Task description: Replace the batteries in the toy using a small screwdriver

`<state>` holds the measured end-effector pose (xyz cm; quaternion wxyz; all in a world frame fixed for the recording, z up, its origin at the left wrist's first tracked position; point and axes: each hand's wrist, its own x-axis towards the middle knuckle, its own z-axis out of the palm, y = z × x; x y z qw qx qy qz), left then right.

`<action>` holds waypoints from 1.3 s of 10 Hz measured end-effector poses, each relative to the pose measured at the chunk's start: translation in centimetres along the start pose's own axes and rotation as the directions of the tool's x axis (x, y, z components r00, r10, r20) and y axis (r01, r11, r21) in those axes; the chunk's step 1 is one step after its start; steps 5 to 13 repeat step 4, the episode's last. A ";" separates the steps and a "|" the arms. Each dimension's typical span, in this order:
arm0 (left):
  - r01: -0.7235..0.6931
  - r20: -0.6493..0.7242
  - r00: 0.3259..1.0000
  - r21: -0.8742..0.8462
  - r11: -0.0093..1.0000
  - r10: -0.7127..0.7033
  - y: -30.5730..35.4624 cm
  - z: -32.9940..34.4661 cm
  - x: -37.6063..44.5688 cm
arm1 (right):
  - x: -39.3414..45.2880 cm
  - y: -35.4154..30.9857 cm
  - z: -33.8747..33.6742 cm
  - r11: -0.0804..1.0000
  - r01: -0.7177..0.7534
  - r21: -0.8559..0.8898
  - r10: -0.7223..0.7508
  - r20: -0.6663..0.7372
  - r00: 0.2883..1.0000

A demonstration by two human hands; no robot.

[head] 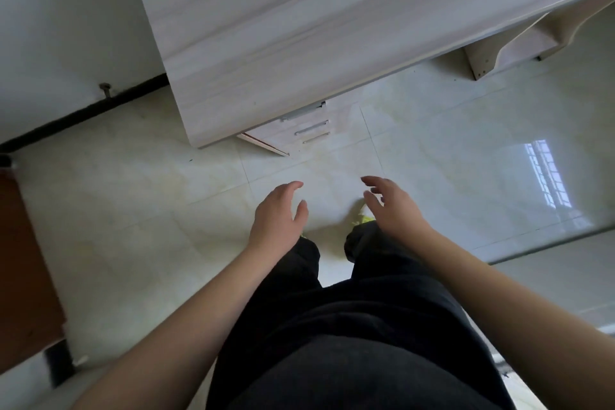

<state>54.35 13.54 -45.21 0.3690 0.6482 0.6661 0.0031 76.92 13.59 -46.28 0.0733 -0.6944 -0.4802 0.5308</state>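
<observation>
Nearest the camera are dark trousers point(349, 326) of a soft matt cloth, and from either side of them two bare forearms reach forward. The left hand point(278, 213) and the right hand point(391, 206) hang in the air side by side with a gap between them, palms turned partly inward, fingers loosely spread and gently bent, holding nothing. Just below the right fingers a scrap of yellow-green footwear point(362, 219) peeps out from the trouser hem.

Beyond the fingertips lies a glossy pale tiled floor point(166, 210), marbled, with thin grout lines; well to the right of the right fingers it mirrors a barred window point(545, 176). Farther ahead of both hands stands a pale wood-grain desk point(283, 27) with a flat smooth top, and under its edge a drawer unit point(306, 130) with slim metal bar handles. Left of the left fingers, far off, a dark skirting strip point(83, 113) runs along a white wall.

No toy, battery or screwdriver shows anywhere, so where they are cannot be told. By my reading the work has not begun: this is the approach. The next move calls for finding the toy and tool, possibly in the drawers, and setting them on the desk.
</observation>
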 end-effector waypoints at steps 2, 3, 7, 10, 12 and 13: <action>-0.227 0.094 0.973 0.569 0.790 0.212 4.7 -5.0 -3.9 | -5.7 -1.4 -5.1 0.855 0.096 -0.509 -0.201 -0.154 0.967; -0.300 0.157 0.953 0.595 0.745 0.258 7.0 -6.5 -4.7 | -7.4 -2.4 -7.2 0.808 0.102 -0.581 -0.254 -0.187 0.949; -0.393 0.173 0.915 0.591 0.705 0.365 8.5 -8.1 -4.8 | -8.8 -2.9 -8.4 0.765 0.143 -0.628 -0.341 -0.206 0.917; -0.393 0.173 0.915 0.591 0.705 0.365 8.5 -8.1 -4.8 | -8.8 -2.9 -8.4 0.765 0.143 -0.628 -0.341 -0.206 0.917; -0.393 0.173 0.915 0.591 0.705 0.365 8.5 -8.1 -4.8 | -8.8 -2.9 -8.4 0.765 0.143 -0.628 -0.341 -0.206 0.917; -0.393 0.173 0.915 0.591 0.705 0.365 8.5 -8.1 -4.8 | -8.8 -2.9 -8.4 0.765 0.143 -0.628 -0.341 -0.206 0.917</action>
